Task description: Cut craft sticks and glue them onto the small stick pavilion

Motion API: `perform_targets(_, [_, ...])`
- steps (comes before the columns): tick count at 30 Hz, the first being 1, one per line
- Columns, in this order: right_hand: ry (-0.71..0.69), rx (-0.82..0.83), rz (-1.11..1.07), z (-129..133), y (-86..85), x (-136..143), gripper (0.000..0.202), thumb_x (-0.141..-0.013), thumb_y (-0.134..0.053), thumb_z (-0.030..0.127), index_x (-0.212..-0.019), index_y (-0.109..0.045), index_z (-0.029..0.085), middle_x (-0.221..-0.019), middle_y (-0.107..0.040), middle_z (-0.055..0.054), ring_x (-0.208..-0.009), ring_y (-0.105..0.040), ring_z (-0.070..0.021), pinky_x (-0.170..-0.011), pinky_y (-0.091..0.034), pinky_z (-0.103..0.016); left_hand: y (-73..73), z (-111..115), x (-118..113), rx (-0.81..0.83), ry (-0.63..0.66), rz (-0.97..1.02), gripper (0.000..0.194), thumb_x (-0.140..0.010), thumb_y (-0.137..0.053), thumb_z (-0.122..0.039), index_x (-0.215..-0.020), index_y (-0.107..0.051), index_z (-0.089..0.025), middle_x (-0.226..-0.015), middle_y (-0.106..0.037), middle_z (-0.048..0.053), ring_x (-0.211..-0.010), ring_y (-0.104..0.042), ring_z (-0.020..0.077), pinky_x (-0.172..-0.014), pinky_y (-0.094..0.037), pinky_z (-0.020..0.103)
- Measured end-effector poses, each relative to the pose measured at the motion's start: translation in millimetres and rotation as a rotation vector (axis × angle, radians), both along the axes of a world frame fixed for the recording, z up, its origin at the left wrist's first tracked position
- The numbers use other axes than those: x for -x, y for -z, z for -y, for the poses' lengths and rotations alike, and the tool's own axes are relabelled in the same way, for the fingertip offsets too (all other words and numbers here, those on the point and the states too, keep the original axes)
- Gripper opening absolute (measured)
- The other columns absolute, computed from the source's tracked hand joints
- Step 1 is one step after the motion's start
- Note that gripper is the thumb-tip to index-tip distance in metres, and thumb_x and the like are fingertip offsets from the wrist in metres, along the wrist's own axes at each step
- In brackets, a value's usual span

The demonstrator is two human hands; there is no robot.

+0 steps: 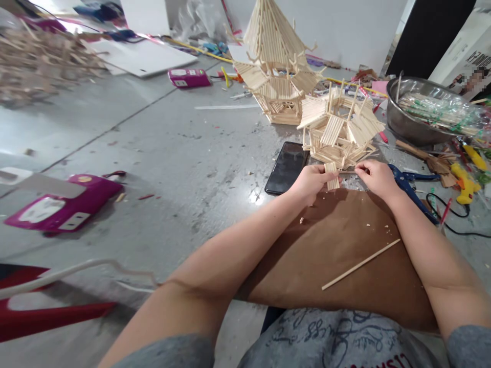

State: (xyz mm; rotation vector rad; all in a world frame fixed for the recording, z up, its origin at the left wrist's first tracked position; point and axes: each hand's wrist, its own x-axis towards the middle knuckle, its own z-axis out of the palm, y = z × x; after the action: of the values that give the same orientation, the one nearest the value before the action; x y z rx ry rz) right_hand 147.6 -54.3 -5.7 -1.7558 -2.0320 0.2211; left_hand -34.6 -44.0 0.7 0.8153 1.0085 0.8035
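My left hand (311, 180) pinches a small flat panel of wooden sticks (332, 176) between thumb and fingers, above the far edge of a brown sheet (318, 245). Across from it, my right hand (378, 178) has its fingertips pressed together; whatever they hold, if anything, is too small to tell. Just beyond both hands stands an unfinished stick pavilion (333, 130) with slanted roof panels and upright sticks. One loose wooden stick (360, 265) lies on the brown sheet among small wood scraps.
A tall stick pagoda (274, 46) stands behind. A black phone (286, 168) lies beside my left hand. To the right are blue-handled cutters (410, 186), a yellow glue gun (462, 184) and a metal bowl (414, 134) of bagged sticks. Purple power strips (92, 191) sit left.
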Motion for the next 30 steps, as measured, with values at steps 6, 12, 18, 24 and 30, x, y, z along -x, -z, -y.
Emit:
perform_targets(6, [0.012,0.031,0.359,2,7.1,7,0.027,-0.084,-0.041,0.031,-0.093,-0.064,0.019,-0.096,-0.061,-0.011,-0.095,-0.051,-0.0249,-0.068,-0.039,-0.032,2.4,-1,1,-0.032,0.035,-0.051,0.004,-0.068,-0.062,-0.013,-0.064,-0.060,-0.012,-0.055,-0.061,0.001,-0.052,-0.058,0.0111,-0.053,-0.047,0.024])
perform_targets(12, [0.002,0.162,0.427,3,1.3,12,0.019,-0.084,-0.042,0.027,-0.087,-0.059,0.017,-0.092,-0.060,-0.013,-0.092,-0.052,-0.0237,-0.069,-0.038,-0.031,3.6,-1,2,-0.057,0.042,-0.057,0.004,-0.067,-0.062,-0.013,-0.064,-0.060,-0.012,-0.054,-0.061,0.001,-0.051,-0.056,0.0099,-0.051,-0.046,0.022])
perform_targets(18, [0.000,0.240,0.269,10,-17.1,14,0.017,-0.082,-0.042,0.026,-0.080,-0.056,0.018,-0.081,-0.063,-0.007,-0.074,-0.056,-0.0174,-0.062,-0.036,-0.027,5.4,-1,3,-0.080,0.034,-0.059,0.008,-0.065,-0.066,-0.018,-0.067,-0.062,-0.012,-0.055,-0.060,0.000,-0.049,-0.055,0.0093,-0.049,-0.045,0.022])
perform_targets(24, [-0.090,0.343,-0.597,7,-11.2,17,0.009,-0.072,-0.052,0.025,-0.076,-0.049,0.018,-0.066,-0.060,0.001,-0.048,-0.046,-0.0065,-0.048,-0.035,-0.020,0.8,-1,3,-0.037,0.050,0.086,0.014,-0.061,-0.069,-0.019,-0.073,-0.064,-0.012,-0.062,-0.063,0.001,-0.052,-0.058,0.0105,-0.055,-0.049,0.026])
perform_targets(30, [-0.022,0.475,-0.968,7,-10.2,21,0.021,-0.065,-0.061,0.024,-0.081,-0.049,0.016,-0.067,-0.064,0.000,-0.037,-0.044,-0.0037,-0.037,-0.031,-0.017,0.2,-3,4,-0.025,0.003,0.148,0.015,-0.060,-0.070,-0.019,-0.071,-0.063,-0.011,-0.067,-0.064,0.003,-0.053,-0.059,0.0112,-0.054,-0.049,0.027])
